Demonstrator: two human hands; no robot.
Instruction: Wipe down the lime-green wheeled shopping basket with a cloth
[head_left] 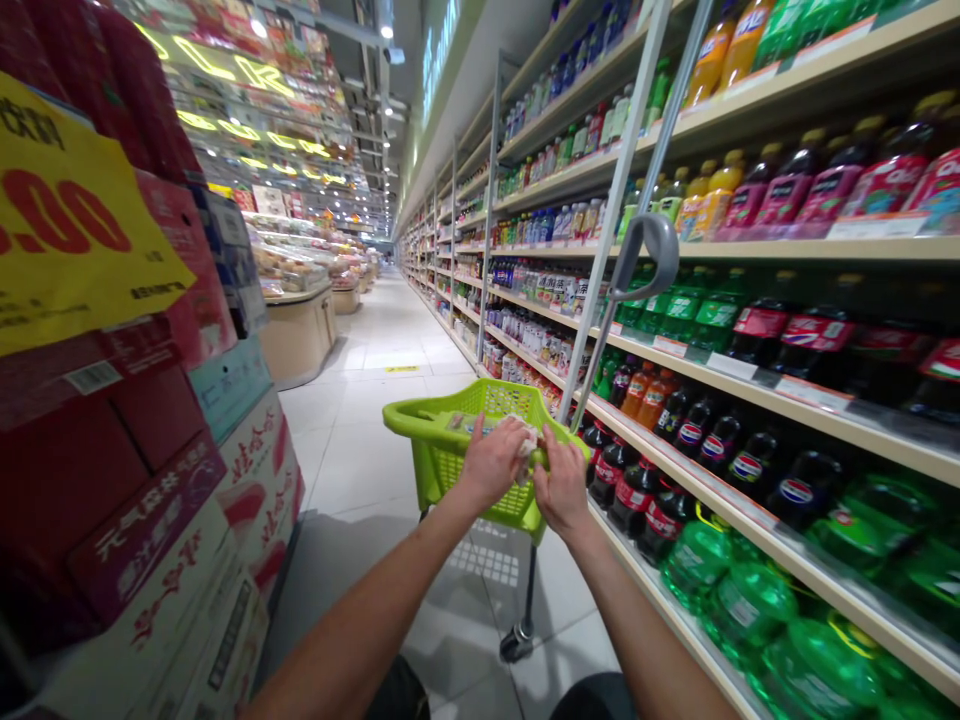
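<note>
The hands meet over the near rim of the green basket cart point(411, 416), straight ahead. The left hand point(491, 462) is curled around a crumpled white piece point(528, 438), and the right hand point(561, 485) pinches its right edge, so both hands are grasping it. Whether it is paper or cloth cannot be told. It sits between the 2 hands, touching both and just above the cart's near right corner. The left hand covers more of it and reaches slightly farther. It is bunched up, with no clear long axis.

The cart's long side runs away down the aisle. Its metal pull handle rises from the right corner and leans up and right to a grey grip point(651, 255), well above both hands and untouched.

Just beside the cart on the right are shelves point(757, 400) of soft-drink bottles. Stacked cartons point(150, 530) under a yellow price sign point(67, 240) stand on the near left. The pale tiled floor point(360, 460) runs far ahead.
</note>
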